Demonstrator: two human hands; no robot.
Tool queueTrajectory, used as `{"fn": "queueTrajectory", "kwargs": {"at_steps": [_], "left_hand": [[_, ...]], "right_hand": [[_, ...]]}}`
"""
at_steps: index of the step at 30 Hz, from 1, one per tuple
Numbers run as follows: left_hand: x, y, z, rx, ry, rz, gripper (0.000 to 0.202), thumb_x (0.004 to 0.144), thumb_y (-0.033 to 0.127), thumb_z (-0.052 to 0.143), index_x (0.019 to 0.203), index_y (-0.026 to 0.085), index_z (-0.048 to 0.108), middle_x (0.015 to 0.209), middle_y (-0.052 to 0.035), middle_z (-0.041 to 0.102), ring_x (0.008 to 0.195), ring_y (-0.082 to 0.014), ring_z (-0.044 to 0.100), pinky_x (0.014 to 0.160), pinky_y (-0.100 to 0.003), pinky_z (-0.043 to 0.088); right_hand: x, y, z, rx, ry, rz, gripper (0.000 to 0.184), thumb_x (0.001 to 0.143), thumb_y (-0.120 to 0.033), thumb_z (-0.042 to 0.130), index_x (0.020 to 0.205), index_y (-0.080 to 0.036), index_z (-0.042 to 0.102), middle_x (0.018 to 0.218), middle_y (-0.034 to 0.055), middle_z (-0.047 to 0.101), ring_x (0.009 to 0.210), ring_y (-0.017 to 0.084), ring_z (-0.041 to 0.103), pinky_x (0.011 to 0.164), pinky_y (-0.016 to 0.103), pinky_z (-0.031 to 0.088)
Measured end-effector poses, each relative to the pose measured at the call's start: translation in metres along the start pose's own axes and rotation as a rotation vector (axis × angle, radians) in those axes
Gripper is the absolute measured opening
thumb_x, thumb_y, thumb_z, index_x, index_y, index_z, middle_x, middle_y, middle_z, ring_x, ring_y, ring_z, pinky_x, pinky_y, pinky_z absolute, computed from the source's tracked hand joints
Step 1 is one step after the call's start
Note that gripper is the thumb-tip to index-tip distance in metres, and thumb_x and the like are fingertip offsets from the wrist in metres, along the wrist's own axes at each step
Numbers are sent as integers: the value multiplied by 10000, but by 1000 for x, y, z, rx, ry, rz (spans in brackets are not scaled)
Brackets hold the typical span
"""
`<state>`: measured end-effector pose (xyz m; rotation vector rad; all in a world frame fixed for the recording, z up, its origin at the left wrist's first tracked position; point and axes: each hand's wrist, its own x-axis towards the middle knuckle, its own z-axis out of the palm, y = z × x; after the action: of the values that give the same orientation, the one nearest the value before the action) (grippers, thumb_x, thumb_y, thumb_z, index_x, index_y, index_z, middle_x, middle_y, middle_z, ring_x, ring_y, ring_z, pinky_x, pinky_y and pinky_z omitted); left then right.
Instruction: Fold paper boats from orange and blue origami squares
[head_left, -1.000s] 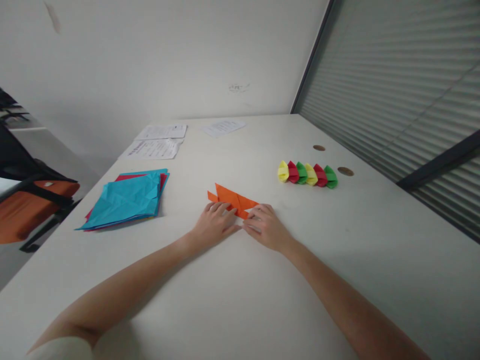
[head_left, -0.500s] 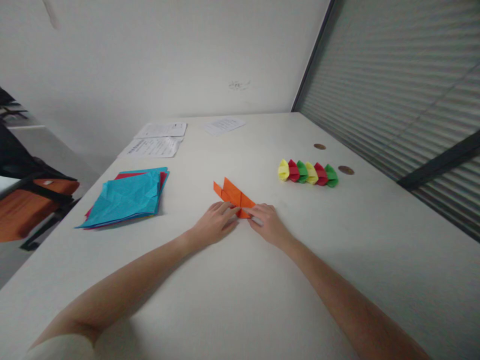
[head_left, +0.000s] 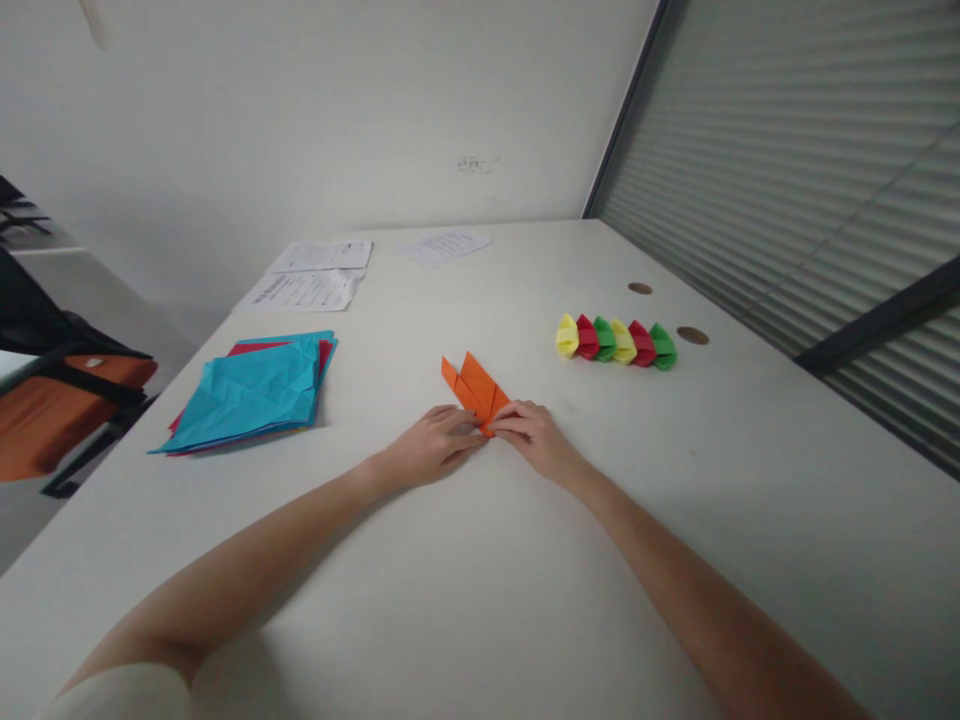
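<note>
An orange sheet of origami paper (head_left: 481, 388), folded into layered strips with two pointed ends facing away from me, lies at the middle of the white table. My left hand (head_left: 439, 443) presses on its near left part, fingers together on the paper. From the right, my right hand (head_left: 536, 436) pinches the near right edge, its fingertips close to those of the left. The fingers cover the near corner of the paper, so the fold under them is partly hidden.
A stack of blue and red paper (head_left: 259, 390) lies at left. Folded yellow, red and green paper pieces (head_left: 615, 341) stand in a row at right. Printed sheets (head_left: 311, 290) lie at the back left, another printed sheet (head_left: 448, 247) at the back. An orange chair (head_left: 71, 410) stands beyond the left edge.
The orange paper has turned a little, its far points shifting right. My right fingers have moved slightly left over its near right edge, closer to my left fingers.
</note>
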<state>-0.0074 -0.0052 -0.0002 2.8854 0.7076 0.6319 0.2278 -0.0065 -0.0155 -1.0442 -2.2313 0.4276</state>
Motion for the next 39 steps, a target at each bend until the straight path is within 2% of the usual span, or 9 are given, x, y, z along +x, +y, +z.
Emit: {"fn": "queueTrajectory", "kwargs": {"at_steps": [5, 9, 18, 28, 39], "left_hand": [[-1, 0, -1, 24, -60, 10, 324, 971, 184, 422, 1245, 216, 593, 1318, -113, 594, 1204, -208, 562, 1079, -442, 389], [-2, -1, 1, 36, -59, 4, 322, 964, 187, 440, 1243, 221, 596, 1320, -115, 590, 1201, -212, 563, 1068, -436, 398], [-1, 1, 0, 132, -64, 42, 310, 969, 211, 443, 1241, 197, 590, 1278, -138, 595, 1161, -228, 590, 1037, -431, 428], [-2, -1, 2, 114, -58, 17, 315, 951, 171, 439, 1229, 192, 586, 1289, -126, 596, 1141, -217, 602, 1027, -421, 442], [-3, -1, 5, 77, -43, 6, 336, 954, 168, 421, 1243, 198, 589, 1268, -127, 627, 1147, -209, 607, 1029, -432, 442]], "right_hand": [[2, 2, 2, 28, -5, 161, 156, 912, -302, 612, 1006, -253, 726, 962, 43, 738, 937, 214, 599, 861, 381, 395], [5, 0, 3, -44, -4, 269, 109, 878, -321, 653, 884, -248, 734, 944, 44, 714, 952, 228, 573, 883, 400, 370], [9, -9, 8, -183, 3, 412, 107, 847, -336, 671, 826, -241, 717, 1027, 65, 639, 1035, 265, 509, 903, 425, 351], [4, -12, 12, -227, 43, 422, 156, 843, -399, 656, 824, -250, 696, 1039, 65, 597, 1044, 267, 493, 912, 423, 350], [1, -21, 15, -342, 56, 432, 121, 844, -355, 634, 900, -248, 649, 1073, 92, 562, 1031, 291, 476, 873, 441, 364]]}}
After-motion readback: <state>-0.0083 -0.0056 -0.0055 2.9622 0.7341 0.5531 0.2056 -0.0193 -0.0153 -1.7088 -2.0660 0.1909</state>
